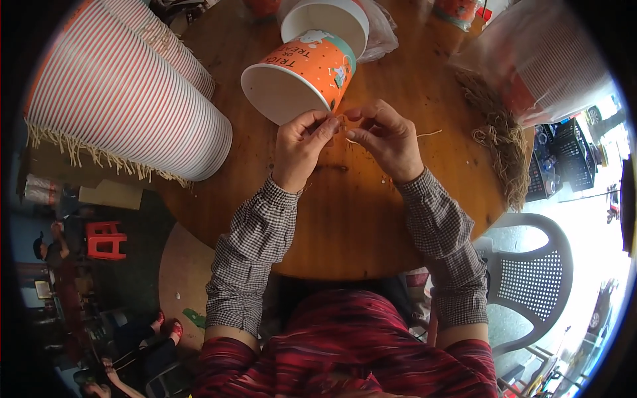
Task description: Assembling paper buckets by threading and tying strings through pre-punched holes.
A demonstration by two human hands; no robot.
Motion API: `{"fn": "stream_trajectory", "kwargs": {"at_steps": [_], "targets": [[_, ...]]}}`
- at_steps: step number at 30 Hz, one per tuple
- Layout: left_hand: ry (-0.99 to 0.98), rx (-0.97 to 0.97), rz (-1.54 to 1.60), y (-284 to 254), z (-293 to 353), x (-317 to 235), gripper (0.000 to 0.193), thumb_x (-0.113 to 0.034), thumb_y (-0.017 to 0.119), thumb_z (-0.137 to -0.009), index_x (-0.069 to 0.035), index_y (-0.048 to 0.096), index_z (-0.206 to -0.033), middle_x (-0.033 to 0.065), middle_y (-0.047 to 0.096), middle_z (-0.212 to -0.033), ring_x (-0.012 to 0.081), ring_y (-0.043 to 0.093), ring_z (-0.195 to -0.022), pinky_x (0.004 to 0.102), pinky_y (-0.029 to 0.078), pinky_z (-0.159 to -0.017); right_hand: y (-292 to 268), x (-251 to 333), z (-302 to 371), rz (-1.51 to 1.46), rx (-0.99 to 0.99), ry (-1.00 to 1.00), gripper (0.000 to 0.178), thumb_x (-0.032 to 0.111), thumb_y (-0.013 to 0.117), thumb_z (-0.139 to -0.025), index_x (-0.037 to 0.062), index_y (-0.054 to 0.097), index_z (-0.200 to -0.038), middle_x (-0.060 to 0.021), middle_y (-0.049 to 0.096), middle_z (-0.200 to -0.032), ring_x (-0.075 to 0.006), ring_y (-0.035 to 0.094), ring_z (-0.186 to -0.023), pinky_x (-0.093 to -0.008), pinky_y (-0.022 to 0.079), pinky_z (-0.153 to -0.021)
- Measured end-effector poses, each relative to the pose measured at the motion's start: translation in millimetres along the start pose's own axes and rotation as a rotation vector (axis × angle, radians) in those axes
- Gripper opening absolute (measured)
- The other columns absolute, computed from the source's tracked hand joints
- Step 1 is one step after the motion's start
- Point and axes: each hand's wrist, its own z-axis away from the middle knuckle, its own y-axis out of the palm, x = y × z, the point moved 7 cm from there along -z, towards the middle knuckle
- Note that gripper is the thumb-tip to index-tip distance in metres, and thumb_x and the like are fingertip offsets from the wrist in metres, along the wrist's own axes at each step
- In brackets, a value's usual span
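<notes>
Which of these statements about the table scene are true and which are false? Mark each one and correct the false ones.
1. The orange cup lies on its side. True.
2. The left hand rests flat on the table. False: both hands are raised, fingertips pinched together at the cup's rim.
3. The cup stacks lie left of the hands. True.
4. The right hand holds scissors. False: it pinches a thin string, no tool.
5. The chair is red. False: it is grey plastic.
</notes>
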Motion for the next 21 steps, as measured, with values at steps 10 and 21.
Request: {"fn": "stream_trajectory", "kwargs": {"at_steps": [10, 21], "targets": [[-0.043, 0.013, 0.007, 3, 2, 0, 0.018, -0.013, 0.062, -0.09, 0.003, 0.065, -0.097, 0.0013, 0.064, -0.083, 0.0045, 0.057, -0.074, 0.0193, 0.049, -0.065, 6, 6, 3, 0.145, -0.056, -0.15, 0.012, 0.006, 0.072, -0.078, 0.0049, 0.069, -0.09, -0.0019, 0.064, -0.086, -0.0095, 0.057, -0.071, -0.0237, 0.047, -0.061], [0.204, -0.031, -0.397, 2, 0, -12, 0.009, -0.004, 0.063, -0.087, 0.001, 0.063, -0.095, 0.0021, 0.065, -0.083, 0.0059, 0.059, -0.07, 0.0211, 0.048, -0.06, -17, 3, 3, 0.215, -0.261, -0.001, 0.01, 0.008, 0.069, -0.082, 0.0009, 0.061, -0.083, -0.0048, 0.057, -0.075, -0.0114, 0.055, -0.062, -0.0247, 0.044, -0.056]]}}
